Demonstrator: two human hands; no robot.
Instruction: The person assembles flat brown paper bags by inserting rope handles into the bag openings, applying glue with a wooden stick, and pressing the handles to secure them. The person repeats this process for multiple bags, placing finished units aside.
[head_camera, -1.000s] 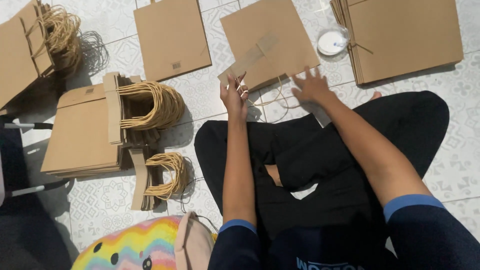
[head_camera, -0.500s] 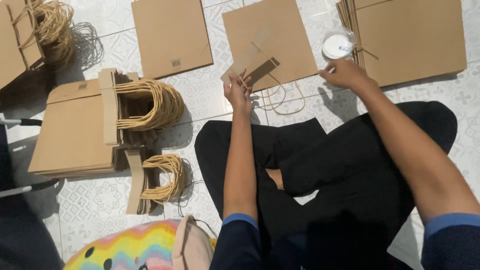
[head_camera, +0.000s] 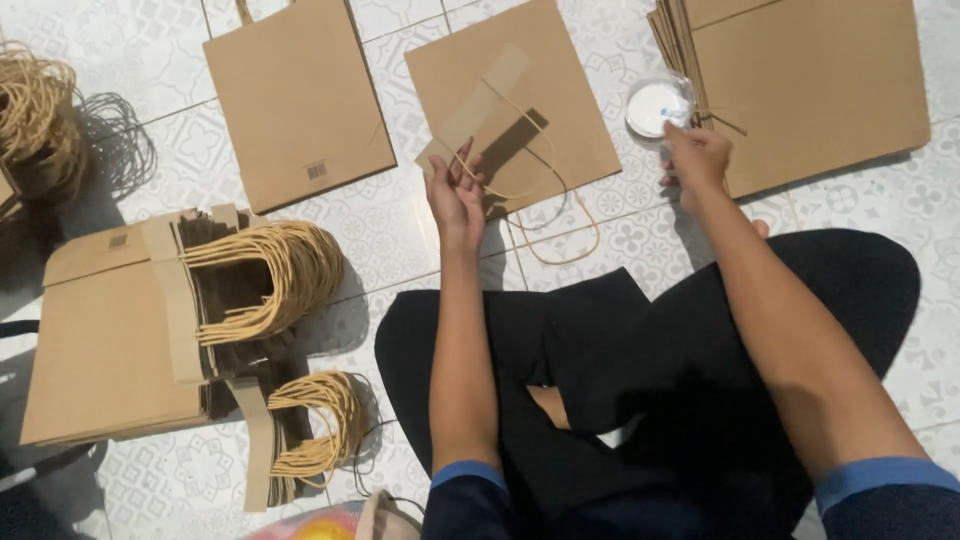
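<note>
Sitting on the tiled floor with legs crossed, a person is working with brown paper bags. The left hand is pinching a cardboard strip that has a loop of twine handle hanging from it, and the fingers are closed tight on it. The strip is being held up just over a flat paper bag lying on the floor. The right hand is reaching to a small round white tub (it looks like a little pot with a clear lid), and the fingertips are touching its edge, curled but not holding anything. The tub is sitting just beside a stack of bags. Another flat bag is lying to the left. More bundles of handles are resting on a pile of folded bags.
</note>
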